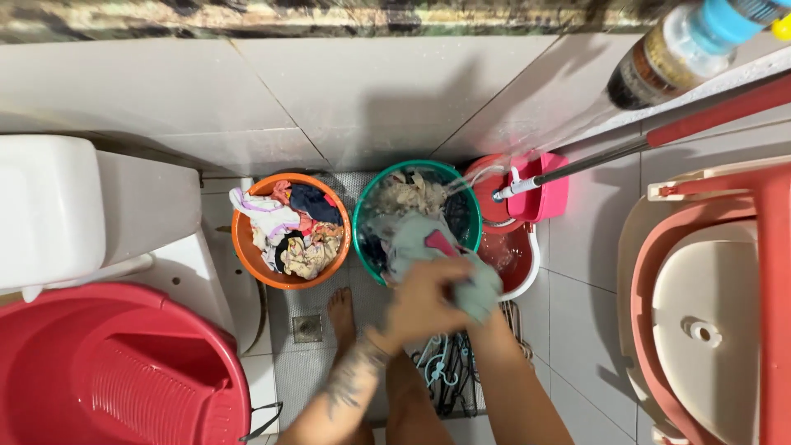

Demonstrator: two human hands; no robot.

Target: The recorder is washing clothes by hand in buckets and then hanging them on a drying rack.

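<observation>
— What were the hands doing?
— The left hand [424, 298] was closed around a grey-green cloth [416, 239]. The right hand [486, 288] gripped the same cloth and was mostly hidden by it.
— Where was the cloth?
— Over the green basin [362, 216], partly hanging in it, with something pink on it.
— And around that?
— An orange basin [244, 245] of clothes sat just left. A mop bucket [527, 272] stood at the right, hangers [445, 371] lay on the floor below.
</observation>
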